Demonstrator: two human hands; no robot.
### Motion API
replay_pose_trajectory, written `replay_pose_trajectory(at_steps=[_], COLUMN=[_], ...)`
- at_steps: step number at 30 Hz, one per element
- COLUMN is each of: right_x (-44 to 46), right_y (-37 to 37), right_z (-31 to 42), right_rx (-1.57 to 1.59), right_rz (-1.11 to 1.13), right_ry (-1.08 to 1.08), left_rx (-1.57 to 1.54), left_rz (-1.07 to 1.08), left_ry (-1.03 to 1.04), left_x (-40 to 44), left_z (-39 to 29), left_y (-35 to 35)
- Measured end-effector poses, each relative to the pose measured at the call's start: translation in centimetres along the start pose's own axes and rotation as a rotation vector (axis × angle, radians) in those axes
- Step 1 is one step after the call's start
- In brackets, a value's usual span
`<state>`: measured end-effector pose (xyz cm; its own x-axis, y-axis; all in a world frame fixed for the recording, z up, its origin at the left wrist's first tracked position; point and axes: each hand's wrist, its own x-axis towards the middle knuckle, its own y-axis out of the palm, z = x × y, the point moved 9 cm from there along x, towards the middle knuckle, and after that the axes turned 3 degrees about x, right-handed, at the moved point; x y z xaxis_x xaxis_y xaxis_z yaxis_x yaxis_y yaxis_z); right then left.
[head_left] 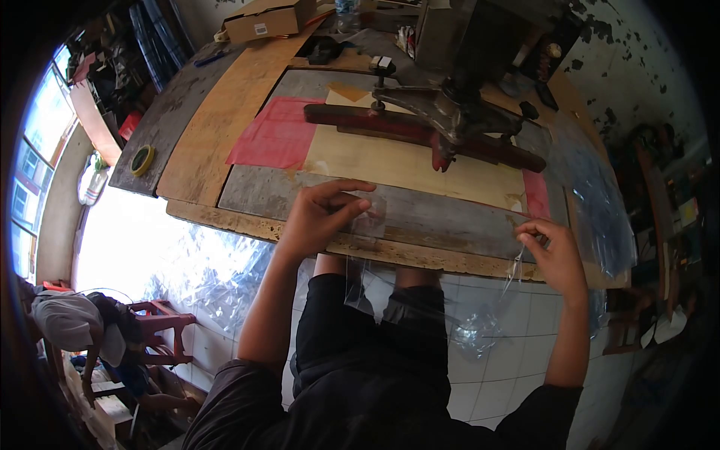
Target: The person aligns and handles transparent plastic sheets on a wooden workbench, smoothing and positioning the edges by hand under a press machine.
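Observation:
A sheet of clear plastic film (364,289) stretches between my two hands and hangs over the table's front edge above my lap. Thumb and fingers of my left hand (319,217) are pinched at the film's left end, just over the edge. My right hand (553,251) is closed on the right end, where the film gathers into a narrow fold. Beyond both hands a press with a long dark red bar (375,122) stands over a cream sheet (405,165) on the grey board. Pink material (274,131) lies at that sheet's left end.
More clear film (600,206) lies on the table's right side. A yellow tape roll (142,160) sits at the left corner, and a cardboard box (270,20) at the back. Scattered plastic (225,277) covers the floor at left, near another person (75,322) and a red stool (165,330).

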<state>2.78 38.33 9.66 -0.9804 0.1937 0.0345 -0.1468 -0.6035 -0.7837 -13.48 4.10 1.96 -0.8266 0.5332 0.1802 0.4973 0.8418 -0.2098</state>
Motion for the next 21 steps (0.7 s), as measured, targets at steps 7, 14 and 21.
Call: replay_pose_trajectory(at_steps=[7,14,21], right_x=[-0.5,-2.0,-3.3], right_y=[0.4,0.7,0.9], right_z=[0.2,-1.9,-2.2], right_rx=[-0.059,0.001,0.096], right_rz=[-0.068,-0.226,-0.294], right_ry=[0.042,0.075,0.072], left_rx=[0.038,0.18,0.087], left_rz=[-0.017,-0.041,-0.106], left_ry=[0.046,0.121,0.018], left_x=[-0.2,-0.5,-0.8], left_z=[-0.7,-1.6,-1.4], left_y=[-0.1,-0.1,-0.3])
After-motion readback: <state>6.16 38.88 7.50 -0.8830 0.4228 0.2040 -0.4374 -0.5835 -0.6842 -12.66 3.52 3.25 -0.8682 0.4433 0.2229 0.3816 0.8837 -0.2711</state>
